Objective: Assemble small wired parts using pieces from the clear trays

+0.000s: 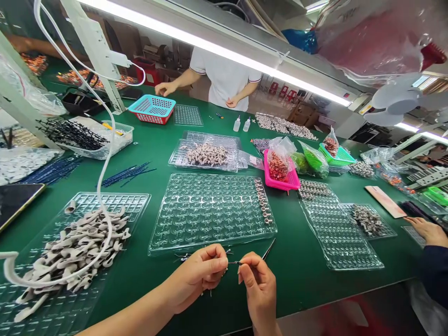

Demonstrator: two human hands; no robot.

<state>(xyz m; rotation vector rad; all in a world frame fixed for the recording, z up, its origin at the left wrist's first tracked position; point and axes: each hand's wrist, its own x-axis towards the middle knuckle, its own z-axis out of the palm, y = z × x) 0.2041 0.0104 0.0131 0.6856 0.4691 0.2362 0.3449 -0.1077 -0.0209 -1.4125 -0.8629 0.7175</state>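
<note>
In front of me, my left hand (206,268) is closed in a pinch on a thin reddish wire (232,263). My right hand (259,284) pinches a tiny dark part (239,263) at the wire's other end; its exact kind is too small to tell. Just behind the right hand lies a pair of tweezers (269,249). Small wired parts (184,257) lie partly hidden behind and under my left hand. Beyond my hands is a clear moulded tray (206,219), with a column of grey earphone-like pieces (263,205) along its right side.
At left, a white cable (111,186) hangs over a heap of grey shells (87,242) on another tray. A pink basket (283,181) stands at right-centre. Opposite is a person in a white shirt (227,74); another person's hand (427,231) is at the right.
</note>
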